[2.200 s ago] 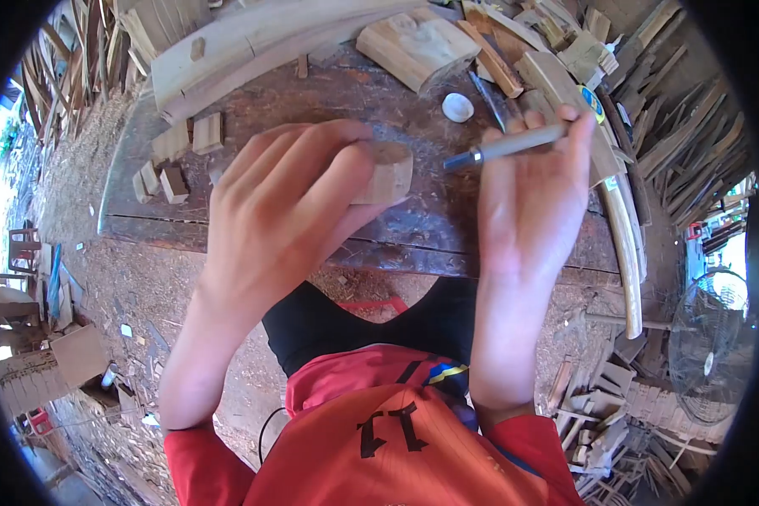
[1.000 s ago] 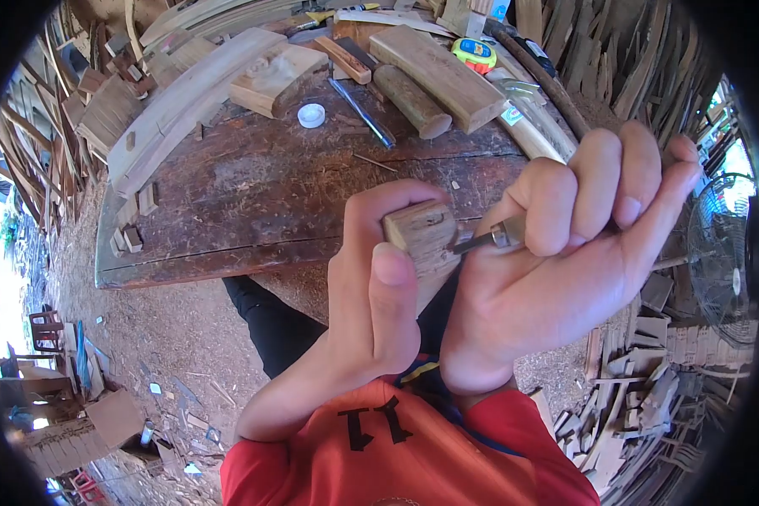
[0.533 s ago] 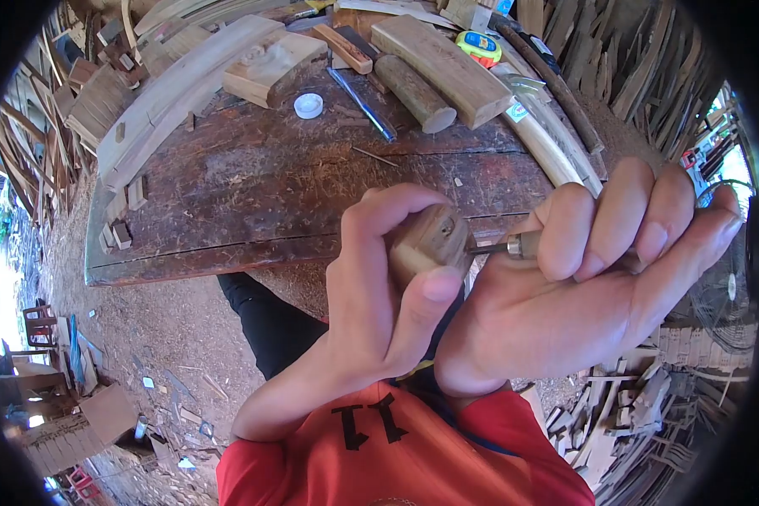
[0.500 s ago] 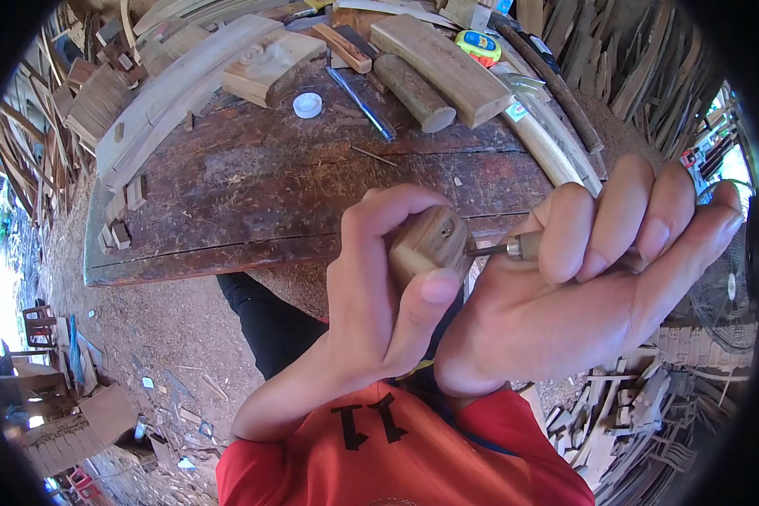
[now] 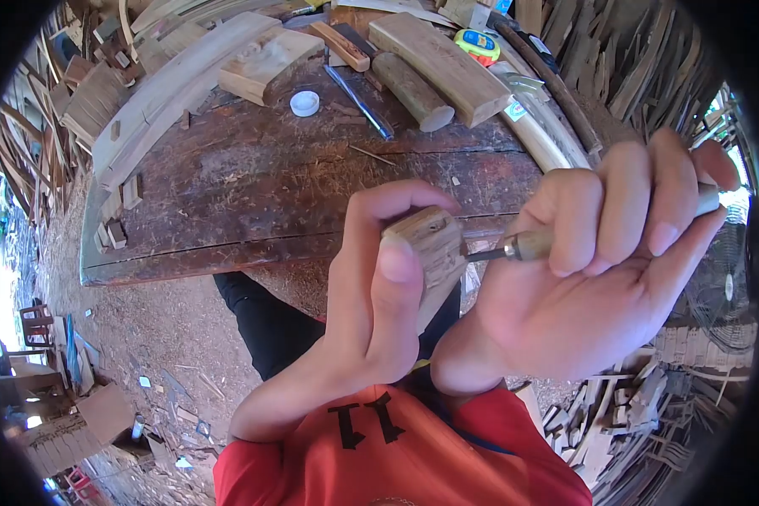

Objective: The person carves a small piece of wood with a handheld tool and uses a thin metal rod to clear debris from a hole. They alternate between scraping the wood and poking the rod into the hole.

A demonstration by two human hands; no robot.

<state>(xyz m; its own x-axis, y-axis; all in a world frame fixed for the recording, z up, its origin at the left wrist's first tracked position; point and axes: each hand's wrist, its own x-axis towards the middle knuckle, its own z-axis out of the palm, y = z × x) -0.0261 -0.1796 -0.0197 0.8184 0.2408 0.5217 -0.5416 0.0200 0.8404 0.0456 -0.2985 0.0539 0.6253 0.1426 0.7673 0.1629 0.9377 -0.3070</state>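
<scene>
My left hand point(image 5: 375, 295) grips a small pale wooden block point(image 5: 430, 249) close to my chest, thumb laid along its near face. My right hand point(image 5: 603, 261) is closed around a carving tool point(image 5: 527, 244) with a wooden handle and a metal ferrule. The tool's thin metal tip touches the block's right side. Both hands hover just in front of the near edge of a dark, worn wooden workbench point(image 5: 270, 185).
On the bench's far side lie a white cap point(image 5: 304, 103), a blue pen-like tool point(image 5: 361, 101), a carved block point(image 5: 257, 67), a round log point(image 5: 411, 91), thick planks, a yellow tape measure point(image 5: 476, 42). Wood offcuts pile up left and right; a fan point(image 5: 725, 287) stands at right.
Both hands came from over the bench toward my body, and the tool tip met the block. In the last half second the right hand slid back along the handle, baring more of it.
</scene>
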